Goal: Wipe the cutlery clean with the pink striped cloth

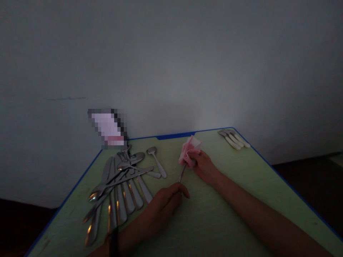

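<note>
Forearms (249, 207), foremost: my left hand (168, 200) is gripping near end of slim metal utensil (182, 174), long axis running away between hands, slightly rightward; my right hand (205, 166) is pinching pink cloth (188, 151) around hidden far end.

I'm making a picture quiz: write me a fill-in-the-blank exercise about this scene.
The left hand holds a metal utensil, while the cloth in the right hand is white and ____.
The table's edging is coloured ____.
The big cutlery pile lies on the table's ____ half.
The cutlery at the far right corner has handles coloured ____.
Missing words: pink; blue; left; white.
</note>
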Demonstrator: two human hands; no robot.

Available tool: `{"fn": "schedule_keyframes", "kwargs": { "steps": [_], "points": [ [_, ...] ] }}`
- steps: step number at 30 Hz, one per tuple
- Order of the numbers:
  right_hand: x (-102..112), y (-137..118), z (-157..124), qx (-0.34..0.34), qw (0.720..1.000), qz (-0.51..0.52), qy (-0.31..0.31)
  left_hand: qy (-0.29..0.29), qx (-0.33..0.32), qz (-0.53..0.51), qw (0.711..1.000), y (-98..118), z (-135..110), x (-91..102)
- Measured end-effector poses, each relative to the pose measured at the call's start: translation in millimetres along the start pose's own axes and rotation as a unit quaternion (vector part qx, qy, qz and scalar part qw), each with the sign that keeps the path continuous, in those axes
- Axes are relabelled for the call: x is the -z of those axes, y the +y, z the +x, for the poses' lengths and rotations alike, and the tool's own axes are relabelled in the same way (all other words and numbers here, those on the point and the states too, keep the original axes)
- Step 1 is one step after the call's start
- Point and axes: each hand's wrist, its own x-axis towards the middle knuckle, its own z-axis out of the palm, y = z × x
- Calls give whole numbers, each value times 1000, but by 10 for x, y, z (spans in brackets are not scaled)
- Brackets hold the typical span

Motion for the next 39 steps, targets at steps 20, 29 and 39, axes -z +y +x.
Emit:
{"fn": "schedule_keyframes", "kwargs": {
  "steps": [20, 29, 39],
  "points": [
    [9, -1, -44, 18, 998, -49, -25, -40, -13, 32, 999, 60, -39, 52],
    [-213, 72, -185, 22, 997, 58, 46, -47, -20, 48, 998, 52, -11, 45],
    [-344, 118, -310, -56, 995, 75, 21, -30, -37, 51, 998, -68, 1, -4]
  ]
}}
